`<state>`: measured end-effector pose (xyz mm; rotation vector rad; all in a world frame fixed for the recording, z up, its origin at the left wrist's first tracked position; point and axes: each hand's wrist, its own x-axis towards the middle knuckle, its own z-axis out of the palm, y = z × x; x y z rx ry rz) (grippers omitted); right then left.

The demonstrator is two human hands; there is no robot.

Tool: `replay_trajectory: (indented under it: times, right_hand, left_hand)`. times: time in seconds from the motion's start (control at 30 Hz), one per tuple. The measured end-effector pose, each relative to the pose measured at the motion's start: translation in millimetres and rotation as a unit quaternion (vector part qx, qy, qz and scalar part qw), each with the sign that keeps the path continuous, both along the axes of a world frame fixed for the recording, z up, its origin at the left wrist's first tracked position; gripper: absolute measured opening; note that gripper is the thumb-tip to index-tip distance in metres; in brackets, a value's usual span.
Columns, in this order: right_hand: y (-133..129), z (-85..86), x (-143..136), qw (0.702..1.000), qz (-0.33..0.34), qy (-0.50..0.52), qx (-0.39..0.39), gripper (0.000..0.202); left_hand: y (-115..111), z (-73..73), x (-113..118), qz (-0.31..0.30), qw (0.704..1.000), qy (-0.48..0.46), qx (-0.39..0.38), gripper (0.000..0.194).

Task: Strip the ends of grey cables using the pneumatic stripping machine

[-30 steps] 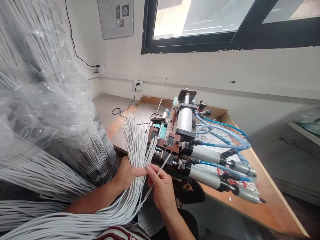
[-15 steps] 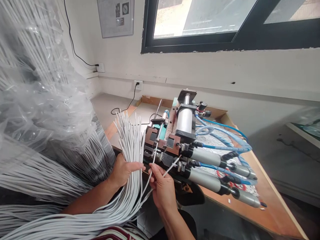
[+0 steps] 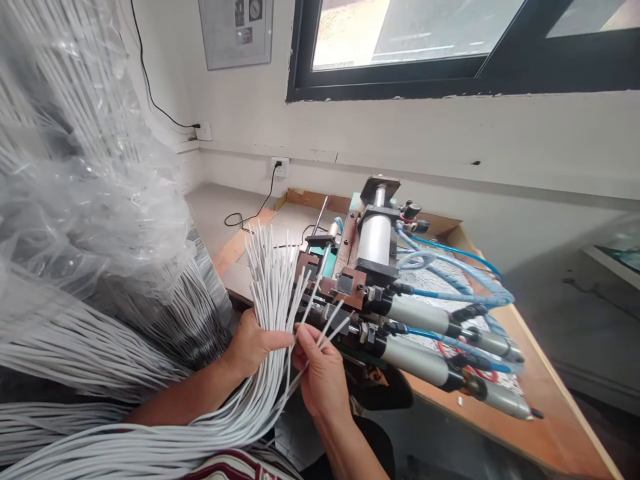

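Observation:
A thick bundle of light grey cables (image 3: 270,287) stands upright in my left hand (image 3: 257,345), whose fingers wrap round it with the thumb across the front. The cables bend down and trail off to the left over my lap. Just right of the bundle, my right hand (image 3: 323,373) pinches a few separate cables (image 3: 327,321) between thumb and fingers, their ends fanning up and to the right. These ends lie in front of a pneumatic machine (image 3: 345,287) with brown plates and metal cylinders. Whether any end touches the machine I cannot tell.
More grey cables (image 3: 75,333) hang at the left, partly under clear plastic sheeting (image 3: 100,220). Blue air hoses (image 3: 460,293) loop behind two grey cylinders (image 3: 420,360) sticking out right. A wooden-edged workbench (image 3: 560,427) carries the machine below a window (image 3: 400,40).
More cable ends now fan out from my right hand. The bundle's tips have shifted right, closer to the machine. The whole view has moved slightly.

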<state>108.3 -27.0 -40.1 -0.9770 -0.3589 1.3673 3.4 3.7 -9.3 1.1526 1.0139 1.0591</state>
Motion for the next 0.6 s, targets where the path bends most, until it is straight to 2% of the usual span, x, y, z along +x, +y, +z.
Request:
replay_trajectory:
  times: [0.17, 0.3, 0.47, 0.6]
  right_hand:
    - [-1.7, -3.8, 1.0, 0.997, -0.063, 0.020, -0.041, 0.029]
    - [1.8, -4.5, 3.0, 0.994, -0.071, 0.050, -0.069, 0.029]
    - [6.3, -3.2, 4.5, 0.994, -0.040, 0.076, -0.071, 0.030]
    - [5.4, 0.1, 3.5, 0.995, 0.042, 0.078, -0.045, 0.029]
  left_hand:
    - [0.2, 0.3, -1.8, -0.001, 0.999, -0.019, -0.028, 0.018]
    - [1.8, -1.4, -1.7, -0.007, 0.998, -0.053, -0.038, 0.019]
    - [2.8, -1.1, 0.5, -0.008, 0.998, -0.056, -0.027, 0.020]
    - [0.0, -0.4, 2.2, -0.006, 0.998, -0.047, -0.030, 0.019]
